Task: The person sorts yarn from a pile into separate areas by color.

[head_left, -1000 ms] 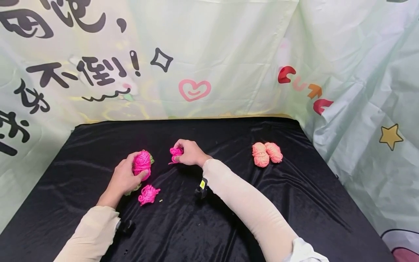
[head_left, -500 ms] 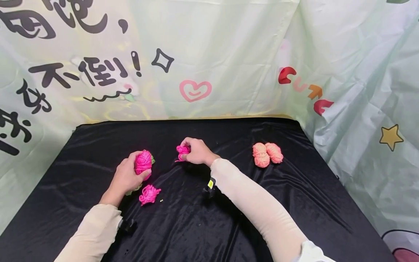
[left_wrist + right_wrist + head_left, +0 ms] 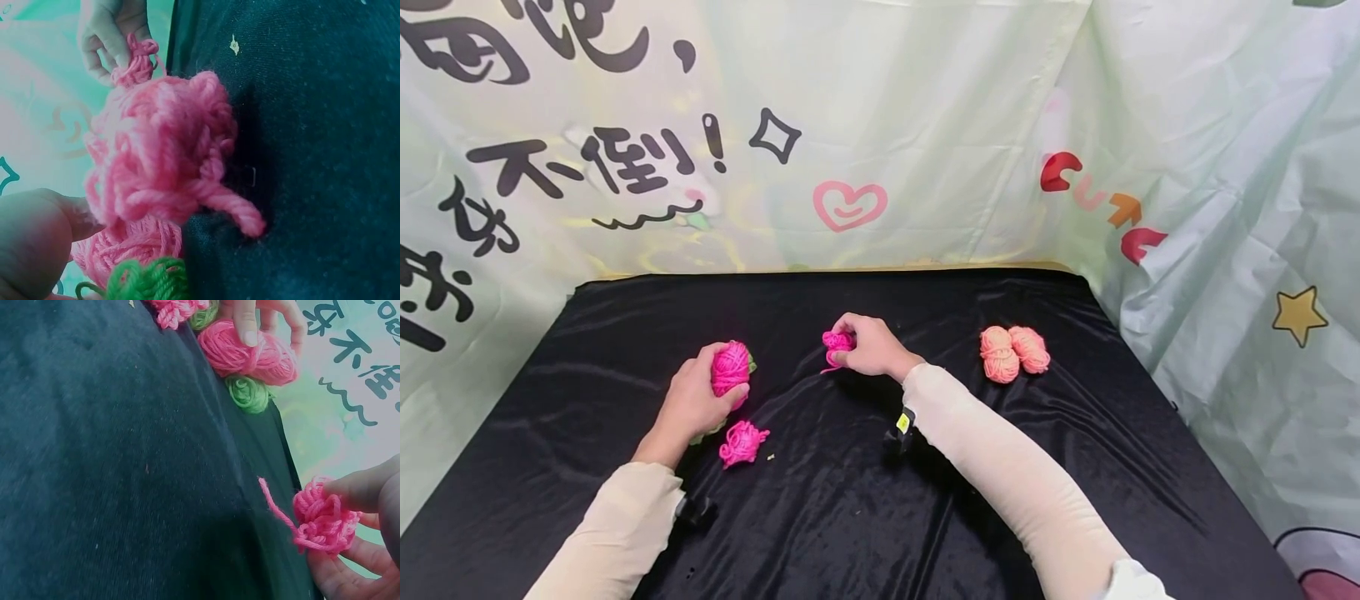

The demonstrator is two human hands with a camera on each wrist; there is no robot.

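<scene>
On the left of the table in the head view, my left hand point(image 3: 694, 402) grips a pink yarn skein point(image 3: 731, 368) between thumb and fingers. Green yarn point(image 3: 249, 394) lies against that skein, mostly covered by it. A tangled pink yarn bundle point(image 3: 742, 442) sits just nearer to me than the left hand and looms large in the left wrist view. Further right, my right hand point(image 3: 874, 347) pinches a small pink yarn bundle point(image 3: 325, 515), and a loose tail hangs from it. Whether this bundle touches the cloth I cannot tell.
Two peach yarn skeins point(image 3: 1015, 353) lie side by side on the right of the table. Black cloth point(image 3: 850, 517) covers the tabletop, with a tiny pale scrap point(image 3: 771, 457) on it. A printed curtain point(image 3: 925, 133) hangs behind the table's far edge.
My right hand has moved to the right with the small pink bundle, away from the left hand. The left hand stays around its pink skein, almost unmoved.
</scene>
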